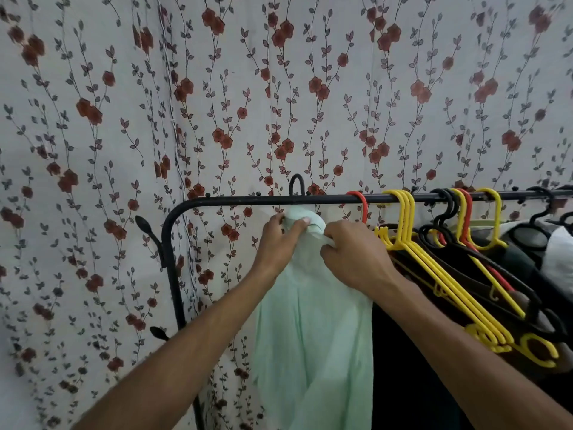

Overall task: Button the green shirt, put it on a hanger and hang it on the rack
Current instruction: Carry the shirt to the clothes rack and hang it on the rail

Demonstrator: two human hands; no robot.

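Green shirt on rack; left hand and right hand grip collar, straightening it

The green shirt at lower centre looks like thin, soft matt cloth, the rack is black painted metal, and the yellow hangers at right are glossy smooth plastic.

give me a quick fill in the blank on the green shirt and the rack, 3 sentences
1. The pale green shirt hangs from a hanger whose hook is coloured ____.
2. Both the left hand and the right hand grip the shirt at its ____.
3. On the black metal rack rail, the empty yellow plastic hangers hang to the ____ of the shirt.

Missing words: black; collar; right
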